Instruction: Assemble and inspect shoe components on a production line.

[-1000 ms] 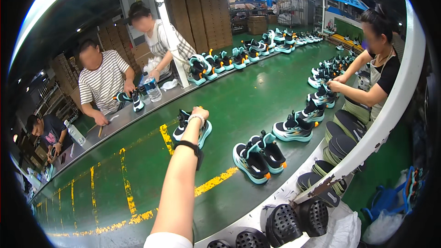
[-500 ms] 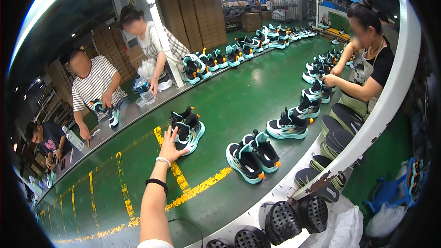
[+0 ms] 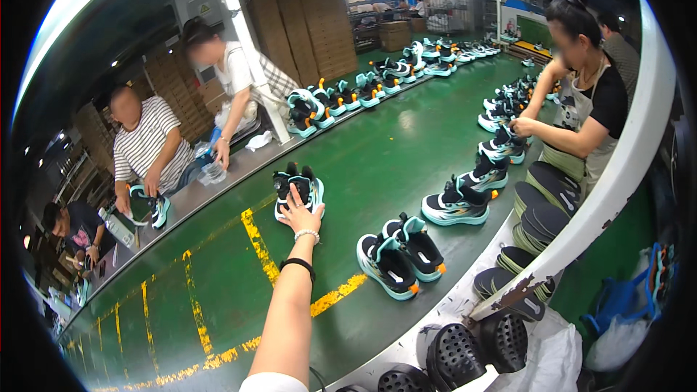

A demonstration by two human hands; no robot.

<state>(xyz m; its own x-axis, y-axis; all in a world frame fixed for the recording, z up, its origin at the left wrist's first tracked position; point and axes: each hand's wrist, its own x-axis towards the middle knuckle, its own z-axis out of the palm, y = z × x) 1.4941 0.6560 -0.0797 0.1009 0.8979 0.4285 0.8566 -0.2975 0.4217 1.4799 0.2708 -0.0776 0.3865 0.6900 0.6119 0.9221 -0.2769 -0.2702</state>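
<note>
My left hand, with a beaded bracelet and a black band on its wrist, reaches across the green work surface. Its fingers are spread and touch the near side of a pair of black sneakers with white and teal soles. The hand covers much of the pair. My right hand is out of view. To the right of my forearm another pair of matching sneakers stands upright, with orange heel tabs toward me.
More sneakers line the right side, and a row of sneakers runs along the far edge. Dark insoles and black clogs lie on the white ledge. A white post curves by the right. Co-workers handle things around the surface.
My left hand has moved right, and its fingers now point more straight ahead. The pair of sneakers under it has turned and shifted slightly. Across the surface, a co-worker's hand has moved left with clear cups.
</note>
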